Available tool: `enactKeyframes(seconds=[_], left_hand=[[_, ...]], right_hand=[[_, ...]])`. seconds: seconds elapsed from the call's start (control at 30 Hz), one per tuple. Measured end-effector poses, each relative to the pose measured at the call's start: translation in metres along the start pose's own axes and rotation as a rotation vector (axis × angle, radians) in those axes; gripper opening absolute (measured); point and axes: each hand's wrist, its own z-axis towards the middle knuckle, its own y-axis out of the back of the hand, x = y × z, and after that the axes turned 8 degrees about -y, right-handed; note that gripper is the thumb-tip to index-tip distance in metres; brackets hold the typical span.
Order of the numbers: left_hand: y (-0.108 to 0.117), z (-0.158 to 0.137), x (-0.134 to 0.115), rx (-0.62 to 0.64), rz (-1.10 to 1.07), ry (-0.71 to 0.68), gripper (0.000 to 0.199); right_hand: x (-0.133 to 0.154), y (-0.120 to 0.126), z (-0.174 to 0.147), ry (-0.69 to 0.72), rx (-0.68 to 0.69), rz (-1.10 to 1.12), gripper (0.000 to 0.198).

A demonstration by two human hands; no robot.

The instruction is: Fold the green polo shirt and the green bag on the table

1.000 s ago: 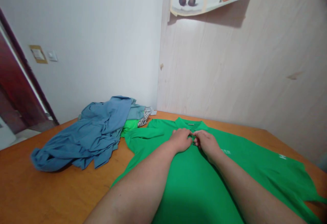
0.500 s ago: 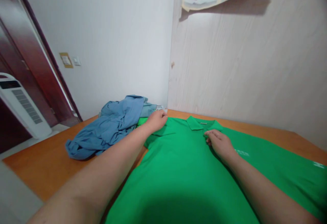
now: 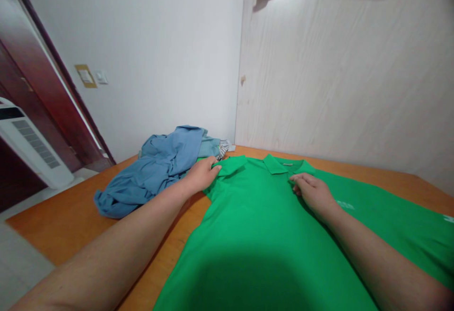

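Two hands hold the green shirt (image 3: 255,207), spread collar-far across the table (image 3: 53,221): the left hand (image 3: 202,174) is clamped on the sleeve (image 3: 232,165) at far left, probably for control of its edge, while the right hand (image 3: 315,193) has its fingers closed on cloth just below the collar (image 3: 275,165), seemingly as an anchor. Blue clothes (image 3: 159,159) (a rumpled heap) lie at left, presumably aside to give the shirt room.

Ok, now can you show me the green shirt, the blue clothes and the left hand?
Green shirt (image 3: 258,218): head view, on its front.
Blue clothes (image 3: 159,164): head view, middle of the rumpled heap.
Left hand (image 3: 201,176): head view, on the back of it.
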Motion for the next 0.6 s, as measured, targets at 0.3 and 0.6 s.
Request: enactKeyframes(seconds=[0.3, 0.6], left_hand=[[0.021, -0.007, -0.045, -0.018, -0.812, 0.185, 0.025], [0.049, -0.042, -0.108, 0.404, -1.383, 0.161, 0.024]], right_hand=[[0.001, 0.001, -0.001, -0.015, 0.014, 0.009, 0.028], [0.001, 0.003, -0.003, -0.021, 0.03, -0.014, 0.031]])
